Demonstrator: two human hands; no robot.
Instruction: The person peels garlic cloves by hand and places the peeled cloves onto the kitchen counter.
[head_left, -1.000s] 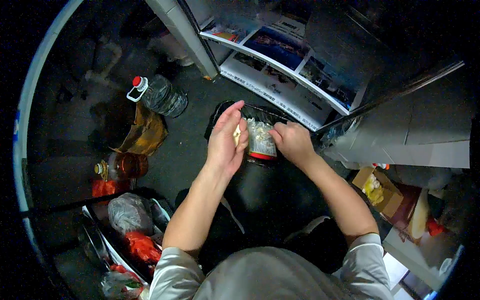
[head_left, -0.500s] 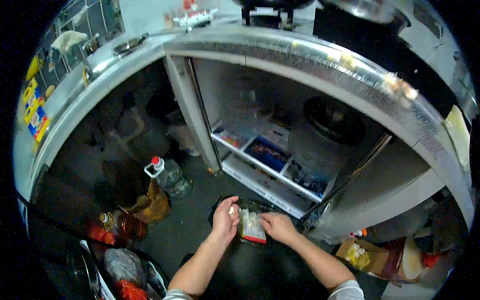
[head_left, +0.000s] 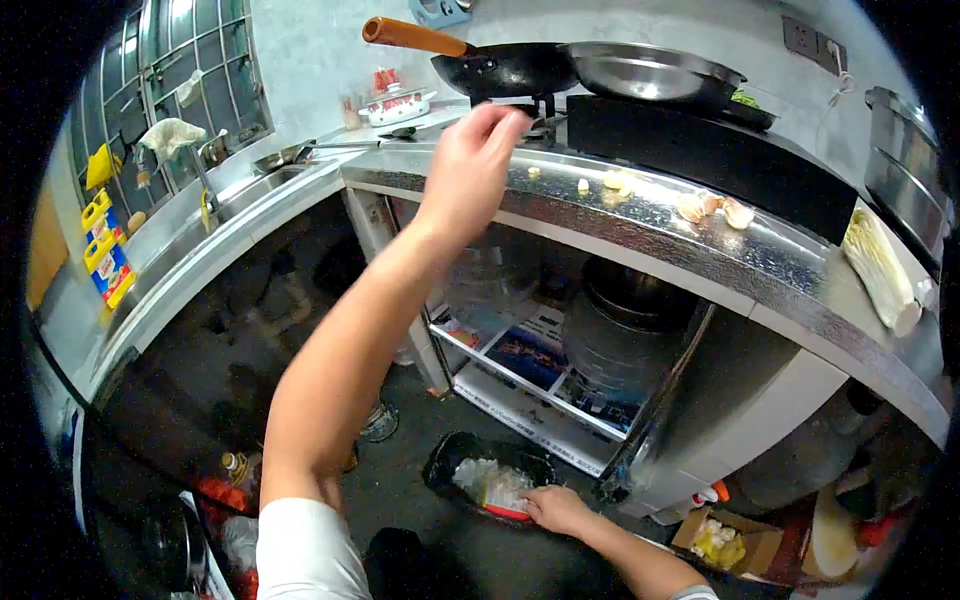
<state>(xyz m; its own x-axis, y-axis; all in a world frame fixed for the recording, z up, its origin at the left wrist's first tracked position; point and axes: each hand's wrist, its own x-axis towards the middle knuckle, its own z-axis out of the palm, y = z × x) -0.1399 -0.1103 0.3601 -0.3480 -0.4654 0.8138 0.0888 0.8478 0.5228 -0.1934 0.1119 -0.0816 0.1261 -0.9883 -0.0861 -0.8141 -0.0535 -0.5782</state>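
Note:
My left hand [head_left: 472, 170] is raised over the counter's front edge, its fingers pressed together; anything inside them is hidden. Below, my right hand [head_left: 558, 510] is at the dark bin [head_left: 436, 468] on the floor, fingers closed beside a clear package with a red edge [head_left: 492, 488]; what they grip cannot be made out. Small pale cloves [head_left: 618, 182] and garlic pieces with skin [head_left: 712, 206] lie on the metal counter [head_left: 650, 212], to the right of my left hand.
A wok [head_left: 505, 70] and a steel pan [head_left: 650, 75] stand at the back. A cabbage [head_left: 880, 270] lies at the counter's right. The sink [head_left: 262, 190] is at left. Low right stands a cardboard box [head_left: 760, 545]; a shelf [head_left: 530, 375] fills the cabinet.
My left hand has risen from beside the bin to above the counter. My right hand has stayed low at the bin. The view has tilted up, showing the counter and stove.

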